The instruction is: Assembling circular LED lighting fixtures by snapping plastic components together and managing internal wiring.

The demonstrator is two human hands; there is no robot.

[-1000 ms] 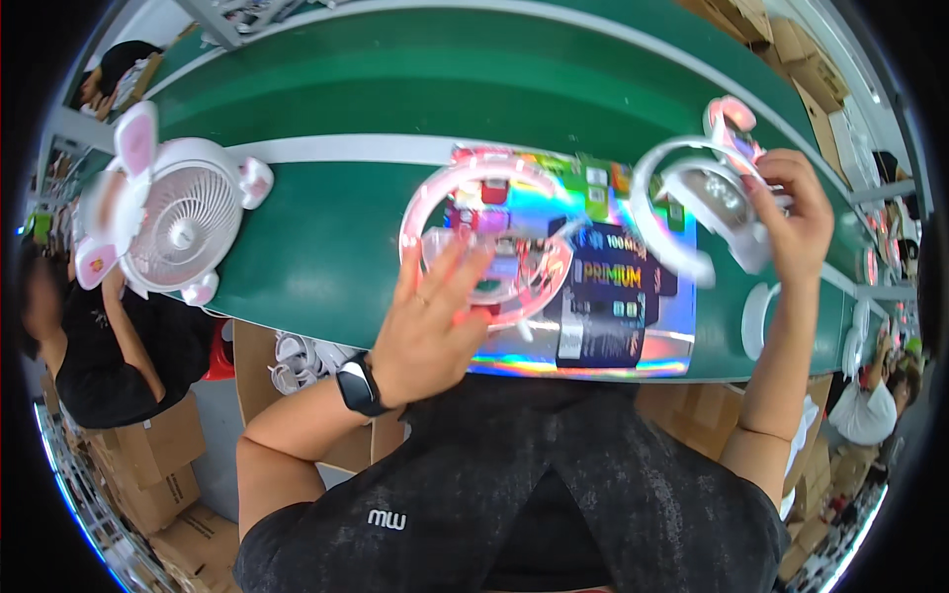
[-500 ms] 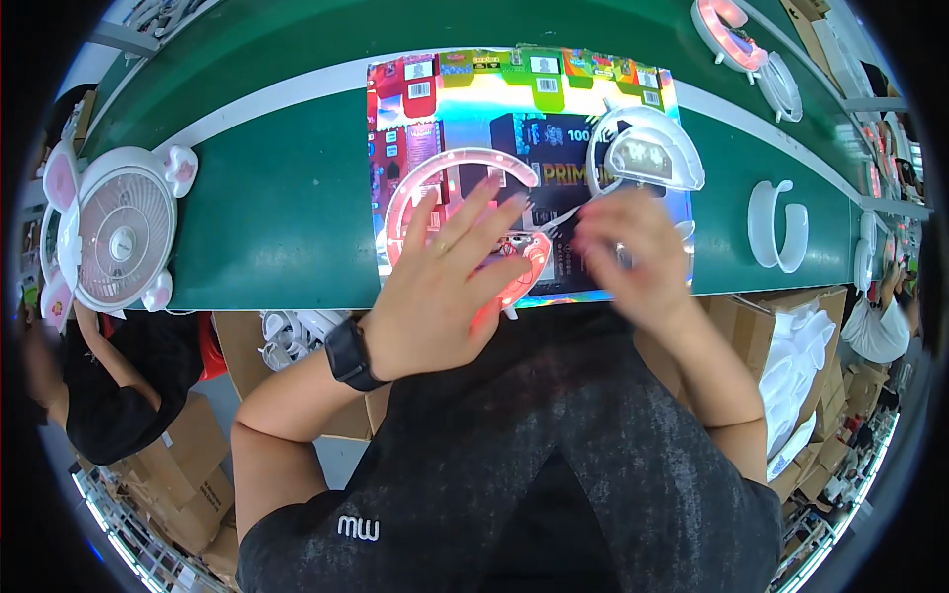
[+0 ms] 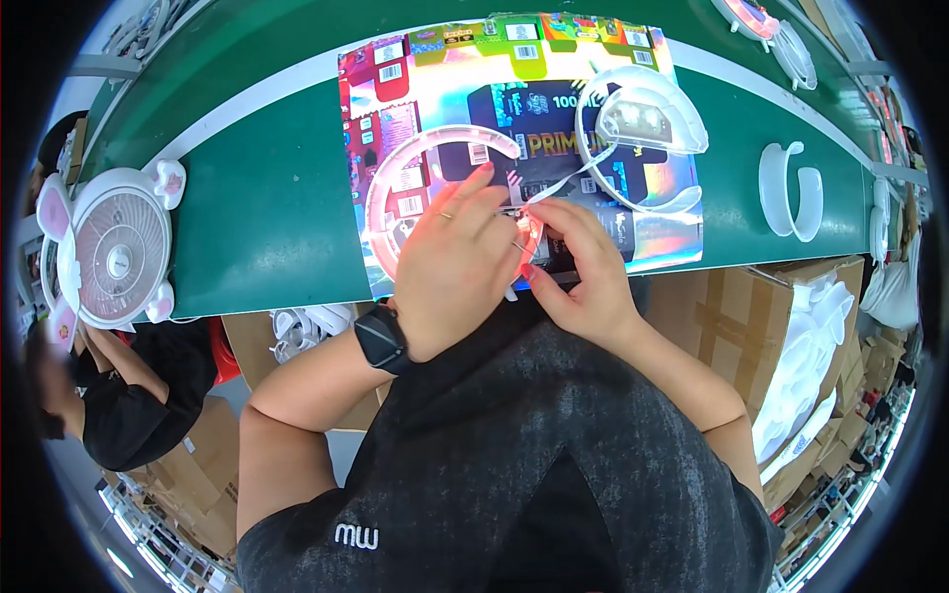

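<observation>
A white C-shaped plastic shell (image 3: 384, 188), glowing pinkish red along its curve, lies on the colourful shiny printed sheet (image 3: 633, 247). Over its lower right end my left hand (image 3: 460, 252) is bent with the fingers close together, hiding much of that part. From the right, my right hand (image 3: 585, 265) has its fingertips and thumb closed on the same glowing end. What the fingertips pinch exactly is hidden. A thin white strip (image 3: 568, 184) runs from there to a second white curved shell (image 3: 682, 135), which has a clear rounded section.
A white animal-shaped fan (image 3: 121, 259) stands at the left of the green table (image 3: 257, 222). On the right lies another white C-shaped piece (image 3: 779, 203). White parts fill a cardboard box (image 3: 732, 321) below the edge. A co-worker (image 3: 138, 405) sits at lower left.
My right hand has moved left and down onto the glowing end, beside my left hand. My left fingers have drawn closer together. The view has shifted slightly.
</observation>
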